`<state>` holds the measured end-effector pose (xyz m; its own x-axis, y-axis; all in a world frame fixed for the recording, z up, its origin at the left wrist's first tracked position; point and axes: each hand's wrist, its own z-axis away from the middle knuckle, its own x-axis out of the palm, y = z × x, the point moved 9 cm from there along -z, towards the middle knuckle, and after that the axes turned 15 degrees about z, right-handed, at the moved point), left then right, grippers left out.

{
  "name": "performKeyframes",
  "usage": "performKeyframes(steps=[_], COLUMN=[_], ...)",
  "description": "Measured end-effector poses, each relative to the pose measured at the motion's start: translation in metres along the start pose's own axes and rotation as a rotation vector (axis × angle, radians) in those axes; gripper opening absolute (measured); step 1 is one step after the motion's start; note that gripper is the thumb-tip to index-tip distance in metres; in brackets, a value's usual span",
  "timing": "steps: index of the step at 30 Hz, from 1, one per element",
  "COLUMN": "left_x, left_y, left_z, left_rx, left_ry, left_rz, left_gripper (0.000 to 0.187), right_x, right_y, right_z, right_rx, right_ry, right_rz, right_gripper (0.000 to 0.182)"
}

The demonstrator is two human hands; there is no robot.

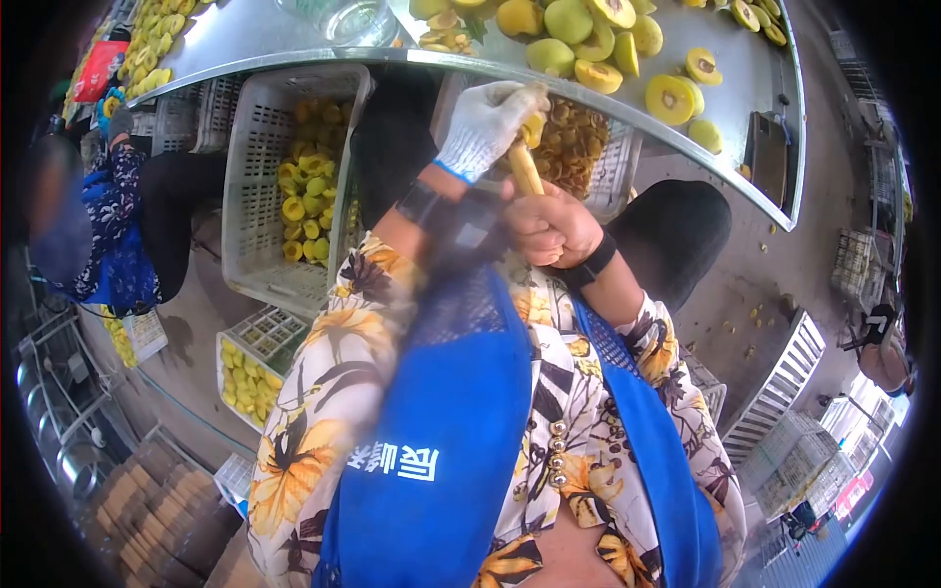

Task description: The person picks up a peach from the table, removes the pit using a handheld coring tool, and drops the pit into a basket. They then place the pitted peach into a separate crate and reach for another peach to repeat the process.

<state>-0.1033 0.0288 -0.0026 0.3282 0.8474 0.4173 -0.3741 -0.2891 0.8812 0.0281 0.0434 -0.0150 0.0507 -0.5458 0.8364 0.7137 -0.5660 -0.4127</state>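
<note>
Bright, cool light fills the middle of my view and glares off the metal desk (pixel 250 34) at upper left; shadow dulls the inside of the crate (pixel 253 176). My right grip (pixel 551 227) looks fairly sharp, a smeared patch beside it. Fisheye distortion bends straight edges; black swallows the corners.

- A white knit glove (pixel 472 137) with blue edging is covering the left hand (pixel 502 116).
- Dark bands are circling both wrists — left (pixel 420 204) and right (pixel 593 261).
- A pale shirt (pixel 328 363) is showing orange-yellow flowers and dark leaves.
- A blue vest (pixel 431 392) is displaying mesh sections and white lettering (pixel 397 461).
- Round, shiny metallic beads (pixel 558 453) are running down the front — single column.
- Dark legwear (pixel 676 230) is covering the knees.
</note>
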Motion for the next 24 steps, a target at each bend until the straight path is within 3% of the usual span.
performKeyframes(steps=[3, 4, 5, 7, 8, 9, 10, 12, 14, 16, 19, 24], left_x=[-0.044, -0.082, -0.116, -0.166, -0.168, -0.166, -0.156, -0.103, -0.051, 0.005, 0.055, 0.065], left_y=[0.042, 0.027, 0.041, 0.085, 0.113, 0.137, 0.143, 0.148, 0.129, 0.098, 0.031, 0.009], left_z=[0.01, 0.012, 0.023, 0.039, 0.043, 0.053, 0.055, 0.037, 0.003, -0.033, -0.089, -0.11], left_rx=[0.403, 0.174, 0.195, 0.316, 0.423, 0.57, 0.741, 0.85, 0.521, 0.598, 0.326, 0.235], left_ry=[0.247, 0.484, 0.625, 0.739, 0.698, 0.759, 0.79, 0.545, 0.438, 0.141, -0.183, -0.251], left_rz=[-0.083, 0.363, 0.247, -0.237, -0.782, -1.331, -1.458, -1.387, -1.349, -1.294, -1.481, -1.382], left_gripper=[0.032, 0.037, 0.036, 0.044, 0.036, 0.028, 0.026, 0.025, 0.029, 0.034, 0.045, 0.049], right_x=[0.018, 0.025, 0.018, -0.029, -0.046, -0.044, -0.048, -0.062, -0.066, -0.064, -0.063, -0.058], right_y=[-0.01, -0.017, -0.019, -0.021, -0.029, -0.051, -0.05, -0.046, -0.05, -0.056, -0.062, -0.067], right_z=[0.001, 0.006, 0.008, 0.002, 0.002, 0.01, 0.012, 0.015, 0.014, 0.021, 0.041, 0.066], right_rx=[-0.102, -0.146, -0.127, -0.147, -0.153, -0.174, -0.204, -0.267, -0.207, -0.186, -0.223, -0.396], right_ry=[-0.059, -0.071, 0.003, 0.338, 0.512, 0.796, 0.849, 0.947, 0.998, 1.05, 1.101, 1.134], right_rz=[0.096, 0.142, 0.134, 0.703, 0.977, 1.674, 1.745, 1.899, 1.843, 1.789, 1.739, 1.626], right_gripper=[0.02, 0.021, 0.019, 0.019, 0.021, 0.035, 0.038, 0.045, 0.044, 0.044, 0.044, 0.038])
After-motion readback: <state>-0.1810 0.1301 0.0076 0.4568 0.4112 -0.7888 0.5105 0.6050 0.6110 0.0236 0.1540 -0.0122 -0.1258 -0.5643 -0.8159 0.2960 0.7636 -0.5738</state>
